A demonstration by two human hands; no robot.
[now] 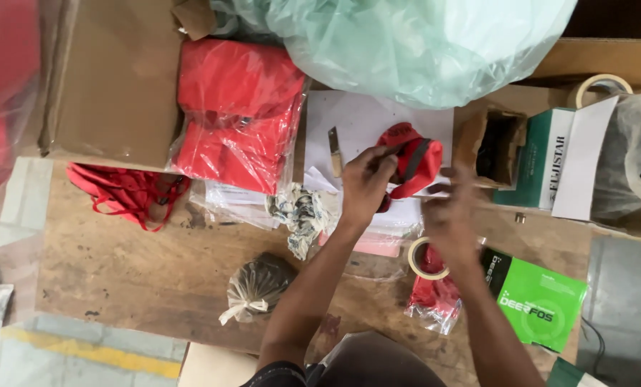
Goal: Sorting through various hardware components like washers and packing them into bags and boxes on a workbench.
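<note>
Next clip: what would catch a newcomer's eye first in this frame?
Red dominates: the left hand grips a small red fabric pouch with a dark strap at centre, the blurred right hand beside it. Clear-bagged stacked red fabric packs lie upper left on the worn wooden table, under a big pale green plastic bag.

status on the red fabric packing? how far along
Done: several red pieces lie sealed in clear bags in a stack, and one more bagged piece sits by the tape roll. In hand: the left hand pinches a loose red fabric piece; the right hand is blurred beside it. Left: unbagged red straps on the wooden table.
</note>
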